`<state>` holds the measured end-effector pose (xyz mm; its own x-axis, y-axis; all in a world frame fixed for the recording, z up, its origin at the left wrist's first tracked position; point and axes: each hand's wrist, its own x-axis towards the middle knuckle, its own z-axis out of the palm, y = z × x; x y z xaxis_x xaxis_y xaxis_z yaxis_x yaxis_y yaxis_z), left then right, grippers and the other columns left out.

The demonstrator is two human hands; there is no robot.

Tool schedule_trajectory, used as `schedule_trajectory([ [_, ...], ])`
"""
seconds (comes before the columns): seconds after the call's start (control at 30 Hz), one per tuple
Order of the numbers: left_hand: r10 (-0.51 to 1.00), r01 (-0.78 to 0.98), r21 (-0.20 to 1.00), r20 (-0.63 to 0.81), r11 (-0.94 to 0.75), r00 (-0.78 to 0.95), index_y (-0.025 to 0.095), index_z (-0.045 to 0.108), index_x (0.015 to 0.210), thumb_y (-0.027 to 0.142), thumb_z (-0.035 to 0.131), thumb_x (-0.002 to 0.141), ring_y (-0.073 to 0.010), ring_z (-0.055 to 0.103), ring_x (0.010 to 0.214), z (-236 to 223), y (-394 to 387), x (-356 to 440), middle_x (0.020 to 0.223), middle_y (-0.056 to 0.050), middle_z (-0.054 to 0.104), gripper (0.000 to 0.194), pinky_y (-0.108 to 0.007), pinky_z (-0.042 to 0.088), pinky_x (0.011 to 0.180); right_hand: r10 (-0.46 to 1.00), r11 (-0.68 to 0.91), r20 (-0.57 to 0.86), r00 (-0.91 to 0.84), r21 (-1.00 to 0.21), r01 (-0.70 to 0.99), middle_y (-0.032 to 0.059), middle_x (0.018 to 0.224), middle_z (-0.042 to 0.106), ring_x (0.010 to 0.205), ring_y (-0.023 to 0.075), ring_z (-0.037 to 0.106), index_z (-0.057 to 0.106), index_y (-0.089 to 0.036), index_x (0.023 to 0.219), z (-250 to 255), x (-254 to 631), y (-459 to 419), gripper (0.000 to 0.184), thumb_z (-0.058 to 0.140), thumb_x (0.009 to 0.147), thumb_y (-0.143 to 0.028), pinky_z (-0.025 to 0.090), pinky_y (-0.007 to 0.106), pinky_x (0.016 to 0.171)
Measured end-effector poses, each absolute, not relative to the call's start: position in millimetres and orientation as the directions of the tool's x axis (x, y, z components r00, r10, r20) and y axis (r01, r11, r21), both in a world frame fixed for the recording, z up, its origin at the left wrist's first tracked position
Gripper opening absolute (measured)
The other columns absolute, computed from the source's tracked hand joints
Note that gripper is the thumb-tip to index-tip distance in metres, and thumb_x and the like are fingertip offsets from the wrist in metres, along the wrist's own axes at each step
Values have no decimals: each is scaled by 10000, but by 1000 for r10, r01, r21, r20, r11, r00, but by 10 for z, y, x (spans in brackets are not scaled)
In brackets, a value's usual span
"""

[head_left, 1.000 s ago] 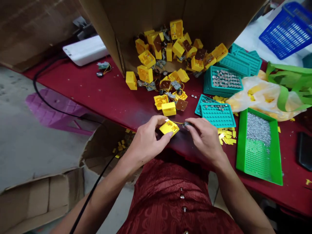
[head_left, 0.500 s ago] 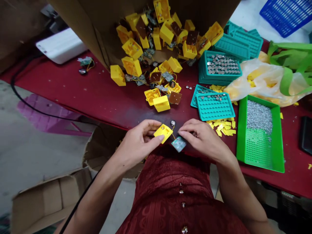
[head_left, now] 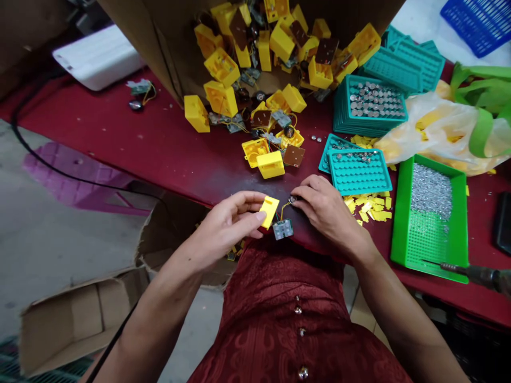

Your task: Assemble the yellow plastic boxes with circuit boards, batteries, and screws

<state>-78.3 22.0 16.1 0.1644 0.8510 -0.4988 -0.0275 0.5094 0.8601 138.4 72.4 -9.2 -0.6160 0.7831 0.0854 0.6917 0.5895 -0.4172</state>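
My left hand [head_left: 235, 218] grips a small yellow plastic case [head_left: 269, 210] between thumb and fingers, tilted on edge. Thin wires join a small circuit board [head_left: 283, 229], which hangs just right of the case, to a round silver-and-black part [head_left: 292, 199] like a small speaker. My right hand [head_left: 321, 205] pinches that round part at its fingertips, which partly cover it. Beyond my hands lies a heap of yellow cases [head_left: 270, 165] with wires, boards and brown plates among them.
A large cardboard box [head_left: 159, 58] lies open behind the heap. To the right are teal trays [head_left: 361, 175] with silver button-like pieces, loose yellow pieces [head_left: 369, 206] and a green basket [head_left: 429, 252] of small metal parts. A screwdriver-like tool [head_left: 479, 275] reaches over the basket.
My right hand has moved from the circuit board to the round part and lifted it. The board now hangs by its wires. My left hand has turned the yellow case. The tool has come into view.
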Motion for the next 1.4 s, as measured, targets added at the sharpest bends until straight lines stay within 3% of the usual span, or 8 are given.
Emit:
schedule_trajectory([
  [0.13,801,-241,765,-556,597,220,161,653,1152,308,776,766,-191,662,919,184,222,-793,1098,-86,671,431,-245,597,659,787,604,173,-592,-410,683,104,966,682,914,213,606,673,-106,1004,149,1440,720,158,543,941,-169,493,338,823],
  [0.4,608,-513,346,-586,785,536,79,716,1023,223,645,851,-225,753,809,139,204,-718,973,-162,764,235,-242,611,672,780,625,153,-607,-134,769,134,903,686,853,250,637,679,-97,929,686,1247,888,187,501,890,-56,475,353,723],
  [0.5,538,-549,142,-499,824,679,66,710,1072,242,628,854,-205,755,797,71,175,-601,1034,-191,757,292,-204,593,651,843,538,124,-523,-233,810,124,884,707,809,239,651,693,-101,922,654,1349,752,140,570,863,-71,477,348,696],
  [0.57,541,-563,97,-449,821,711,59,717,1078,249,646,842,-205,753,787,30,166,-494,1024,-185,759,311,-201,589,641,911,402,95,-402,-435,806,81,865,727,757,198,658,709,-140,911,584,1480,597,94,635,855,-127,486,316,670],
  [0.67,628,-622,179,-440,762,642,93,737,1087,209,668,834,-228,750,821,1,165,-334,992,-131,770,287,-237,601,658,976,139,1,-216,-767,626,10,830,736,728,139,659,723,-203,866,483,1641,362,44,712,823,-204,508,261,660],
  [0.8,727,-631,374,-454,680,514,177,723,1173,139,640,868,-182,712,928,8,150,-184,1121,-73,746,319,-261,602,778,991,-22,-73,-115,-917,399,-10,831,730,786,112,665,737,-205,849,390,1667,185,73,732,786,-169,530,238,732],
  [1.13,817,-383,733,-420,563,395,285,687,1251,219,721,845,-187,594,1204,7,97,-132,1350,-23,654,413,-265,457,1007,980,-17,-125,-154,-825,565,2,795,740,688,109,663,750,-176,858,309,1647,143,88,695,802,-135,483,236,635],
  [1.4,821,-394,725,-445,565,358,292,688,1240,213,710,849,-206,568,1267,80,97,-40,1368,-22,645,399,-298,433,1056,974,171,33,-223,-753,635,20,904,744,804,130,676,725,-186,940,328,1683,97,147,620,872,-110,510,260,737],
])
